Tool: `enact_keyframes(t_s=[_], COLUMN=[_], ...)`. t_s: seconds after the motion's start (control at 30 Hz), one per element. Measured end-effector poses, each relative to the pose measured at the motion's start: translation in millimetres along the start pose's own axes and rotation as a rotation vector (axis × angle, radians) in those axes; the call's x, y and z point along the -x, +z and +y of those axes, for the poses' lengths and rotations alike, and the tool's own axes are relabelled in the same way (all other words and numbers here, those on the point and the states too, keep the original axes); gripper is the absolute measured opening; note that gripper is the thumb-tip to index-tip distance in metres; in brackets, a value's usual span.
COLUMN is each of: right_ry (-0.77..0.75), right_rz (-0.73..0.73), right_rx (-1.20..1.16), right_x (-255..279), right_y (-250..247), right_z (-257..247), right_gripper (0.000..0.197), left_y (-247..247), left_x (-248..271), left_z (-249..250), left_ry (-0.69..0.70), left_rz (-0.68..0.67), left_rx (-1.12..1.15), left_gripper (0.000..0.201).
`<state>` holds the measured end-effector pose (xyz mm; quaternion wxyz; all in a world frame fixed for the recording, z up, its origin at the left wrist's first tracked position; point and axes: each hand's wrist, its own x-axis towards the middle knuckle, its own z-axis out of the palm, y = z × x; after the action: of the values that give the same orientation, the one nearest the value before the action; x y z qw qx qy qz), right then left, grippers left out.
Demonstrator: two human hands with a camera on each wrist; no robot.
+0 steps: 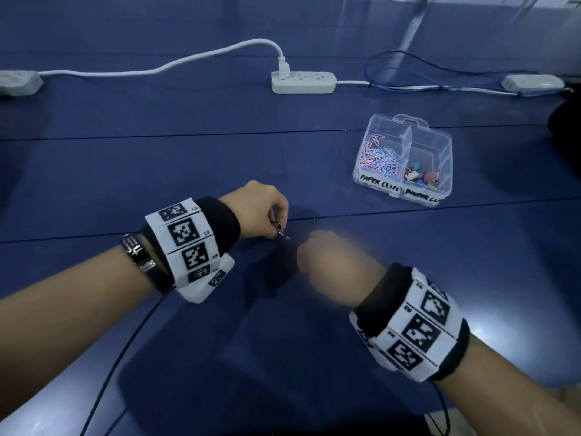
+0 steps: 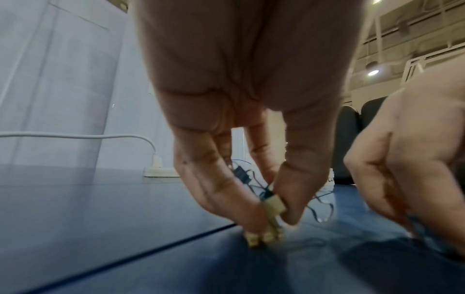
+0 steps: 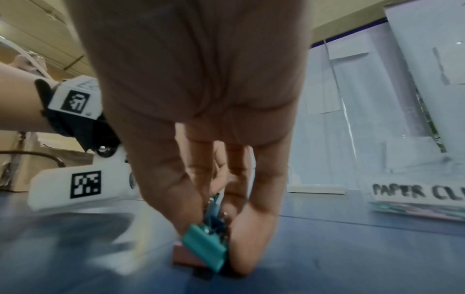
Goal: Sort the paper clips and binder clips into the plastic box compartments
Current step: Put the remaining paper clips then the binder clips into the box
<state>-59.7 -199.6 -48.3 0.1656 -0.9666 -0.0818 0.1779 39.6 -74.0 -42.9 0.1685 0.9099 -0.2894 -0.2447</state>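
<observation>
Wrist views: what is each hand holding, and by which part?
Left hand pinches a cream binder clip by its body, between thumb and fingertip. Right hand pinches a teal binder clip near its handle end; exact contact hidden.

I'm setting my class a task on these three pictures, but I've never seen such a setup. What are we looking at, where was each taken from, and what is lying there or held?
There is no machine: a person works with bare hands and wears cameras. The wide picture comes from the head, looking down at the left hand and the blurred right hand. The other two come from the wrists, looking along the fingers. On the blue table stands a clear plastic box: paper clips in the compartment labelled PAPER CLIPS, binder clips in the other. A white power strip lies beyond it. The left hand pinches cream binder clips; the right pinches a teal binder clip, a pink clip beneath it.
</observation>
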Motion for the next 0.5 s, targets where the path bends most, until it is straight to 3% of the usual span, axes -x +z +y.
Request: enact_keyframes(t_s=[0.27, 0.37, 0.5], right_ry=[0.02, 0.026, 0.085], right_rz=[-0.046, -0.023, -0.057], right_rx=[0.025, 0.084, 0.108], right_x=[13.4, 16.7, 17.2], right_y=[1.4, 5.5, 15.6], right_z=[2.7, 3.3, 5.4], right_gripper=[0.006, 0.01, 0.023], left_y=[-2.0, -14.9, -41.3], left_x=[-2.0, -5.2, -13.7], left_z=[1.2, 0.2, 2.9], left_ry=[-0.041, -0.028, 0.031], left_rz=[0.112, 0.137, 0.177], left_rx=[0.086, 0.216, 0.361], left_gripper=[0.029, 0.023, 0.033])
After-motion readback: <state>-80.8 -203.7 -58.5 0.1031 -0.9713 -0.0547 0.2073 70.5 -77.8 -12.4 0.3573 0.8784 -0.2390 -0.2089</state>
